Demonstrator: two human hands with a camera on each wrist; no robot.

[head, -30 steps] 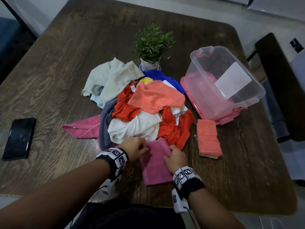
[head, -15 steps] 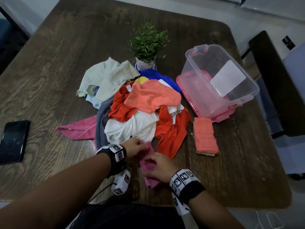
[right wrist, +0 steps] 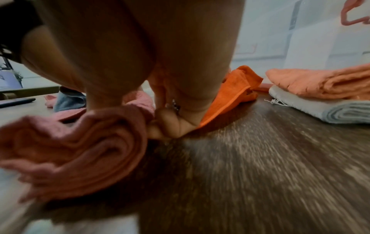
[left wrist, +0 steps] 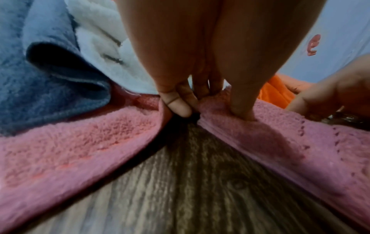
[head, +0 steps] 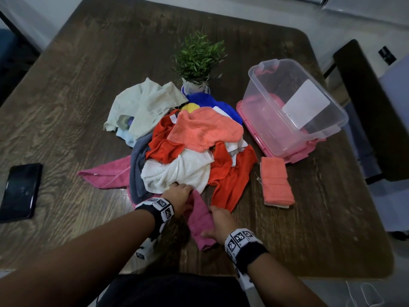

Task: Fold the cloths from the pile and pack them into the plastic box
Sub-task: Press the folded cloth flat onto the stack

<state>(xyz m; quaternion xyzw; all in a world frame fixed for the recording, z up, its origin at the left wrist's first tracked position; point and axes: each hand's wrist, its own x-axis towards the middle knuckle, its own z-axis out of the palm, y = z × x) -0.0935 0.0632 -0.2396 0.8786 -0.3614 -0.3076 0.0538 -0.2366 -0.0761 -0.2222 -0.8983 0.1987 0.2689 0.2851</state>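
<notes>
A pink cloth point(head: 200, 220) lies as a narrow folded strip on the table's near edge, just in front of the cloth pile point(head: 190, 147). My left hand point(head: 188, 193) pinches its far end, thumb on top and fingers curled under the edge, as the left wrist view shows point(left wrist: 210, 109). My right hand point(head: 210, 222) grips its right side near the near end, with the folded layers point(right wrist: 80, 150) bunched beside the curled fingers. The clear plastic box point(head: 327, 120) stands empty on its pink lid at the right. A folded orange cloth point(head: 276, 180) lies in front of it.
A potted plant point(head: 197, 60) stands behind the pile. A black phone point(head: 21, 191) lies at the table's left edge. A dark chair point(head: 371, 111) stands to the right of the table. Bare wood shows at the far left and near right.
The pink cloth lay flat and wider a second ago; it is now folded into a narrow strip. My right hand crossed over it and now sits on its right side.
</notes>
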